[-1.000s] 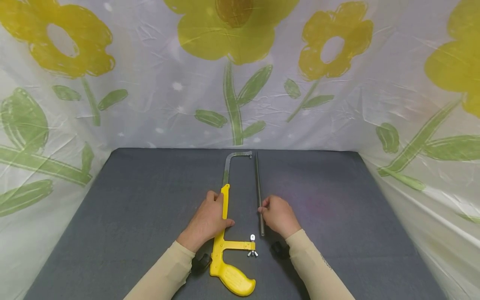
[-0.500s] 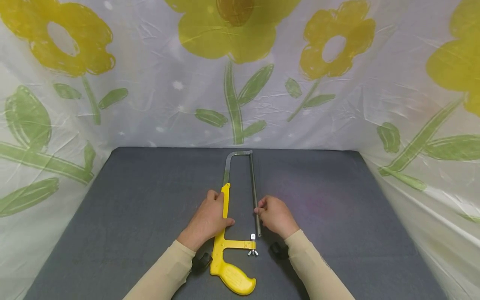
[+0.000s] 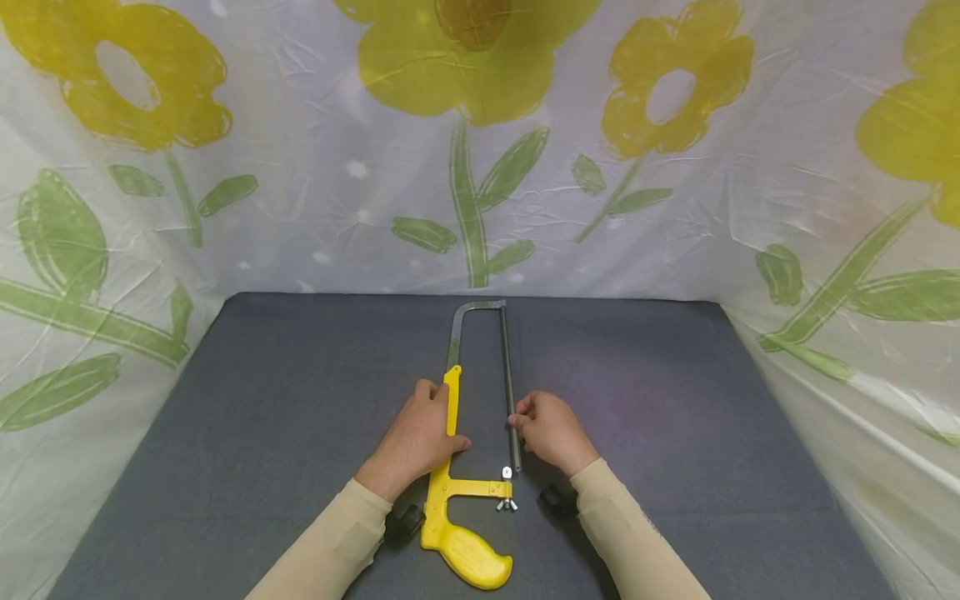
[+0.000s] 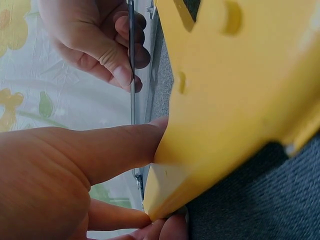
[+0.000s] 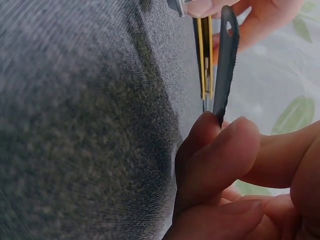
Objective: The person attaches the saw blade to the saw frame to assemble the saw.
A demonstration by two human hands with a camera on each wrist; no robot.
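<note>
A yellow hacksaw frame (image 3: 438,505) lies on the dark cloth, its handle toward me and its bare metal arm bending right at the far end. My left hand (image 3: 416,433) grips the frame's back, thumb across it. On the frame's open side, my right hand (image 3: 553,429) pinches a thin hacksaw blade (image 3: 507,358) near its close end. The blade's far end meets the tip of the metal arm; whether it is hooked there I cannot tell. Its near end, with a hole and fine teeth showing on the blade (image 5: 227,65), stands just right of the lower post (image 3: 507,473).
A wing nut (image 3: 507,505) sits under the post on the frame's short yellow arm. Dark cloth (image 3: 660,500) covers the table, and a flower-printed curtain (image 3: 315,208) hangs at the back and both sides. Black wrist devices (image 3: 405,521) show below the sleeves.
My right hand has shifted the blade left, so its far end went from beside the metal arm's tip to touching it. My left hand keeps its hold on the frame.
</note>
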